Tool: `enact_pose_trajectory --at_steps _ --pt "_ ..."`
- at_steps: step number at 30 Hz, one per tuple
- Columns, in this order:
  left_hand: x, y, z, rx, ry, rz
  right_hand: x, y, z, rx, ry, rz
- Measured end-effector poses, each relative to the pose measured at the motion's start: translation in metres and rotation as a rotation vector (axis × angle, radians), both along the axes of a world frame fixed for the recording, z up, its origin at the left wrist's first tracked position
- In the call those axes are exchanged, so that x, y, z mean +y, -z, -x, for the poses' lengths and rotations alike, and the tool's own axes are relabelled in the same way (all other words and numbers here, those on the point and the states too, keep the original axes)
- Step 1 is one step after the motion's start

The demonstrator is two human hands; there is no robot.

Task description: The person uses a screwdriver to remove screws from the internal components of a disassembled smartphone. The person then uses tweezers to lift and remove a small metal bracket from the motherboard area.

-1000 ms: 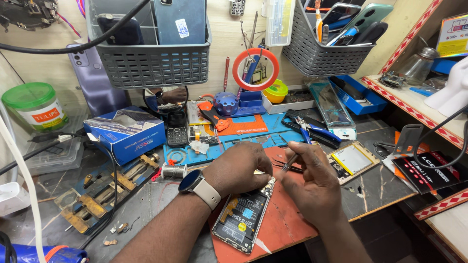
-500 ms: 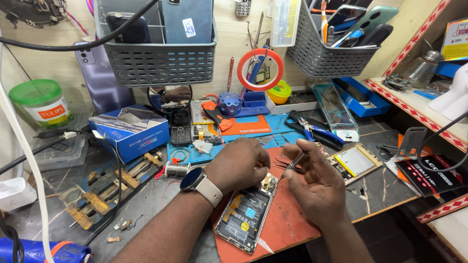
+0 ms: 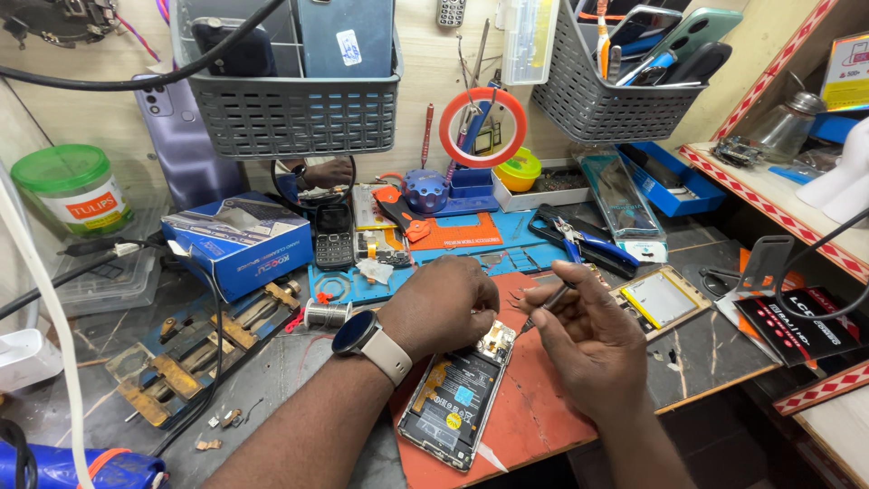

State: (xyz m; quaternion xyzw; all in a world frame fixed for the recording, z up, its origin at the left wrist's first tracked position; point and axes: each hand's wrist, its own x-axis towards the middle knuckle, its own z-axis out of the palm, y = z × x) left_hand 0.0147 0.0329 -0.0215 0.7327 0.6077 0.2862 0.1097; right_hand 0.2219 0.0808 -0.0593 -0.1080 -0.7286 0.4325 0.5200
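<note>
Opened phone, back cover off, lying diagonally on red work mat at front edge of table. Green battery label and gold-coloured board parts exposed.

Left hand curled loosely closed, knuckles up, resting on phone's top end; fingertips hidden underneath, can't tell what they grip. Smartwatch with pale strap on that wrist.

Right hand pinching thin metal tool between thumb and fingers, tip angled down towards phone's upper corner, just beside left hand. Contact with board not discernible.

Surroundings, crowded:
- Behind hands: blue mat with orange scraper, keypad phone, loose small parts.
- Solder wire spool just left of left hand, near watch.
- Blue cardboard box further left, metal clamp jig in front of it.
- Green-lidded tub at far left.
- Right of mat: blue-handled cutters, gold-framed screen part, black packet.
- Two grey wire baskets hung on back wall, holding phones and tools; red tape ring hanging between them.
- Black cable crossing top left of view, white cable down left edge.

Nothing lying between hands and phone; both hands cover its top end.
</note>
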Motion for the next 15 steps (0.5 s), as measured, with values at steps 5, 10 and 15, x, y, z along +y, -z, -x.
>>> enact_pose_trajectory --at_steps 5,10,15 --pt "-0.0003 -0.0017 -0.0007 0.003 -0.002 0.033 0.0024 0.0011 -0.0012 -0.051 0.086 -0.069" --pt "-0.0003 -0.0019 -0.0007 0.005 -0.018 0.035 0.0041 0.0013 -0.0046 -0.038 0.067 0.018" --pt "0.0015 0.0004 0.0001 0.009 0.012 0.022 0.0070 0.0006 -0.0028 -0.061 0.011 -0.131"
